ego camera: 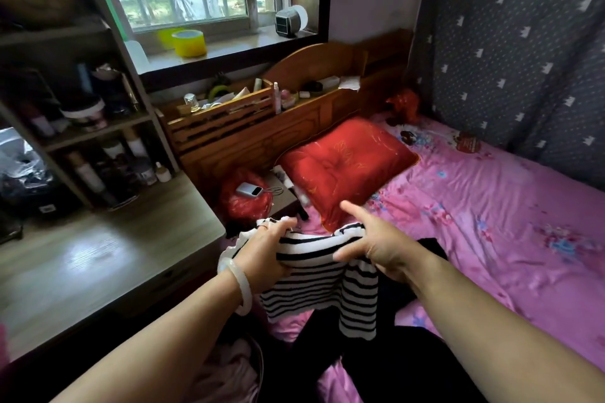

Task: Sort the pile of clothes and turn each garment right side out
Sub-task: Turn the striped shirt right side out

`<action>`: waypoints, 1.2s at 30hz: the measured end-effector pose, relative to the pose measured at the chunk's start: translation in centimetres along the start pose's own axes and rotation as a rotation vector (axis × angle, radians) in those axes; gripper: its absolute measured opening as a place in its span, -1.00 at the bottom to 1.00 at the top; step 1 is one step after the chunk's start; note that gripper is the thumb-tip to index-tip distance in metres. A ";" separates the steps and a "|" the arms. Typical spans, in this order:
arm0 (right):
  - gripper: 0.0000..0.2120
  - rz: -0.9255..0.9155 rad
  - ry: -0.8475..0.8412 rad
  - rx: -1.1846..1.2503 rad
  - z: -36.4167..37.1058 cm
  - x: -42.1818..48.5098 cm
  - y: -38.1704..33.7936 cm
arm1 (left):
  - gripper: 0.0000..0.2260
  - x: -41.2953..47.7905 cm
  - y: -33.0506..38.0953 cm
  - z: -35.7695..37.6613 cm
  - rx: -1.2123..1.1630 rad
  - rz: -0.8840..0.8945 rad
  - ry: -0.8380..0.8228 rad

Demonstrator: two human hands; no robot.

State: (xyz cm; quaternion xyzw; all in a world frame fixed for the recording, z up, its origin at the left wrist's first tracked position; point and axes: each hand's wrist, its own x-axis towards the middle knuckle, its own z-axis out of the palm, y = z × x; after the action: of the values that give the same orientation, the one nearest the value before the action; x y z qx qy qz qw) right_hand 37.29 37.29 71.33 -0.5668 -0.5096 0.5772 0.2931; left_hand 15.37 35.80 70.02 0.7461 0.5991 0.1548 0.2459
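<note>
Both hands hold a black-and-white striped top (314, 285) up over the near end of the bed, above a heap of black clothes (363, 370). The left hand (268, 252) grips the top's upper edge on its left side, fingers curled over the bunched fabric with a frilled white hem showing just past the knuckles. A pale bracelet (240, 285) sits on that wrist. The right hand (376, 245) holds the other side of the upper edge. Its lower fingers are folded down on the cloth, while the index finger sticks out straight toward the pillow. The thumb is hidden, so how firm that hold is remains hard to judge. The rest of the top hangs down between the two forearms, with one narrow striped part, probably a sleeve, dangling lower on the right.

The black clothes lie on a pink flowered bedsheet (497, 226), reaching from below the hands to the bottom edge of the view. A pale pink garment (226, 376) lies just left of them, under the left forearm.

A red pillow (343, 163) rests against the wooden headboard (248, 131). Left of the pillow, a power bank (248, 190) lies on a red bag (240, 206). A wooden desk (98, 255) stands beside the bed on the left.
</note>
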 end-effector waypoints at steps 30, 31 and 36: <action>-0.72 -0.086 -0.187 -0.730 21.2 7.7 5.7 | -0.82 -10.3 -21.8 -1.0 0.129 -0.546 0.021; -0.72 -0.076 -0.205 -0.729 22.3 8.0 6.3 | -0.82 -10.7 -22.7 -0.5 0.123 -0.579 0.009; -0.63 -0.054 -0.260 -0.702 27.8 9.7 9.3 | -0.77 -12.8 -27.8 1.8 0.105 -0.655 0.031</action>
State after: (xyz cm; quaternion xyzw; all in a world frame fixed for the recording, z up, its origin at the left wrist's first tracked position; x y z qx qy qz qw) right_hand 11.17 36.15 54.87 -0.5413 -0.7241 0.4265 0.0290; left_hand -9.43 27.58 54.01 0.5230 0.8180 0.0476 0.2346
